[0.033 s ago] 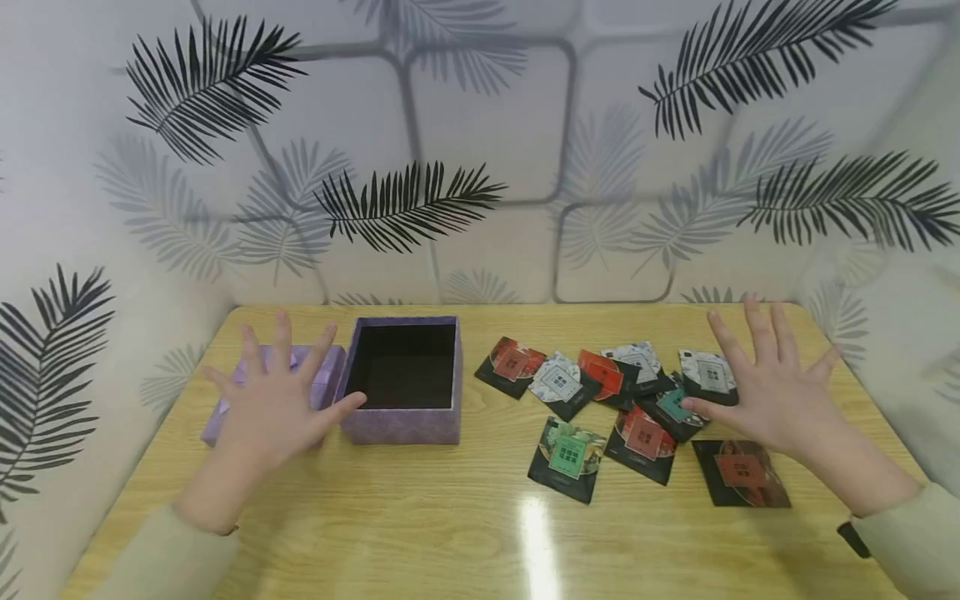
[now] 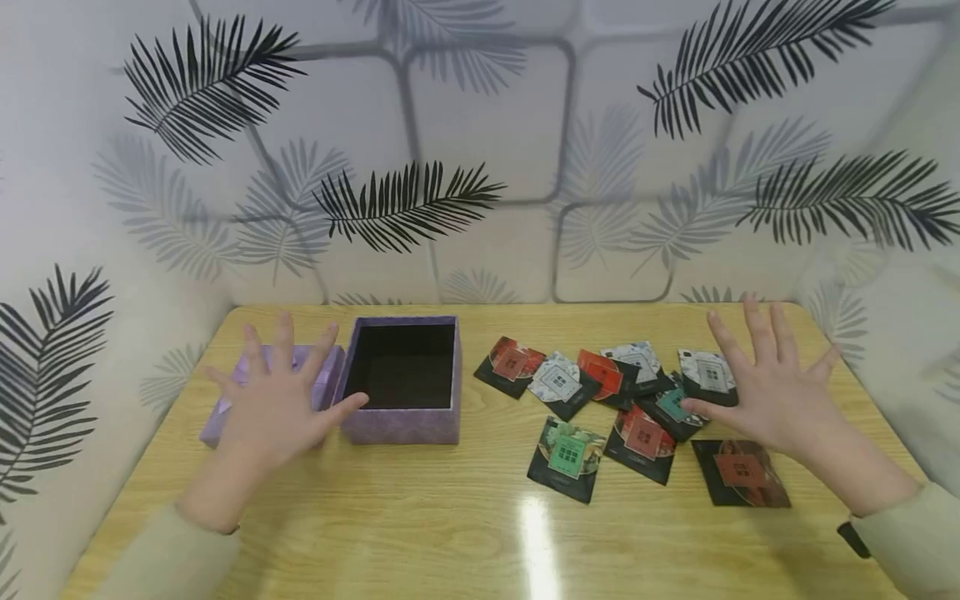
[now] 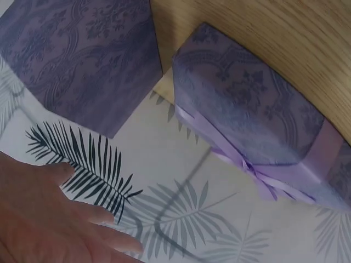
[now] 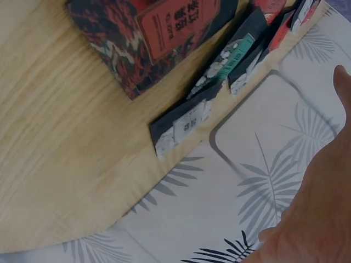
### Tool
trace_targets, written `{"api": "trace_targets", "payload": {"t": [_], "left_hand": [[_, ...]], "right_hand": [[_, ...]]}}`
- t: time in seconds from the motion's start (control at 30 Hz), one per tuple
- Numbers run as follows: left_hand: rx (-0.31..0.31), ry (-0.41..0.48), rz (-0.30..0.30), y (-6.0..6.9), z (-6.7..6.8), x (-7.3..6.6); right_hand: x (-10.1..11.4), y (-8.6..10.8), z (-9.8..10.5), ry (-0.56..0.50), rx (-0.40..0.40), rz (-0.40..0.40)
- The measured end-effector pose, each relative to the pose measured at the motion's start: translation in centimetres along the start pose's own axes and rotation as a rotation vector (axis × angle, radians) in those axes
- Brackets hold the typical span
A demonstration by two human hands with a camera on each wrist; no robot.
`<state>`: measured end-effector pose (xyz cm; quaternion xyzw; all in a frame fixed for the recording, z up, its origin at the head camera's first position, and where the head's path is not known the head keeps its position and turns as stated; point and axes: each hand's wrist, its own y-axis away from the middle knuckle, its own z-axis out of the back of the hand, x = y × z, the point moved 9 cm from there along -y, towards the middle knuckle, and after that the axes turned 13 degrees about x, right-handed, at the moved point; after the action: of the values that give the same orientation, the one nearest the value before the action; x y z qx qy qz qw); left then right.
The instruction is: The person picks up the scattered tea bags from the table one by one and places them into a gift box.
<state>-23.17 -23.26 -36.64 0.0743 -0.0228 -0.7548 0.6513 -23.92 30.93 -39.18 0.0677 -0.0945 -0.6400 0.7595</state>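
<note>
My left hand hovers with fingers spread over a purple box lid, hiding much of it. In the left wrist view the lid shows an embossed pattern and a tied ribbon bow. Right beside it stands an open purple box with a dark inside. On the other side, my right hand is held up, fingers spread, holding nothing. Near it lie a dark red sachet and a white-and-black sachet, partly covered by the hand. A teal-labelled sachet is just left of the thumb.
Several more tea-bag-like sachets lie in a loose, overlapping cluster, among them a green-labelled one and a red one. The wooden table meets a leaf-patterned wall at the back.
</note>
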Motion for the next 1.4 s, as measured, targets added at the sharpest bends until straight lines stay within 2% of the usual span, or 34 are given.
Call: {"api": "trace_targets", "payload": {"t": [0.23, 0.4, 0.73, 0.97, 1.1, 1.4], "left_hand": [[0.034, -0.004, 0.004, -0.5, -0.9, -0.3], [0.050, 0.005, -0.003, -0.7, -1.0, -0.4], [0.024, -0.015, -0.030, -1.2, -1.0, -0.3], [-0.002, 0.005, -0.074, -1.4, -1.2, -0.5], [-0.021, 0.008, -0.118, -1.7, -1.1, -0.8], [-0.033, -0.020, -0.215, -2.9, -0.9, -1.3]], "right_hand": [[-0.3, -0.5, -1.3, -0.038, 0.022, 0.003], [-0.9, -0.5, -1.6, -0.046, 0.020, -0.006], [-2.4, -0.6, -1.5, -0.056, -0.033, -0.018], [-3.7, -0.9, -1.9, -0.112, -0.079, 0.029], [-4.4, -1.4, -2.0, -0.196, -0.084, 0.073], [-6.0, -1.5, -1.6, -0.475, -0.120, 0.143]]}}
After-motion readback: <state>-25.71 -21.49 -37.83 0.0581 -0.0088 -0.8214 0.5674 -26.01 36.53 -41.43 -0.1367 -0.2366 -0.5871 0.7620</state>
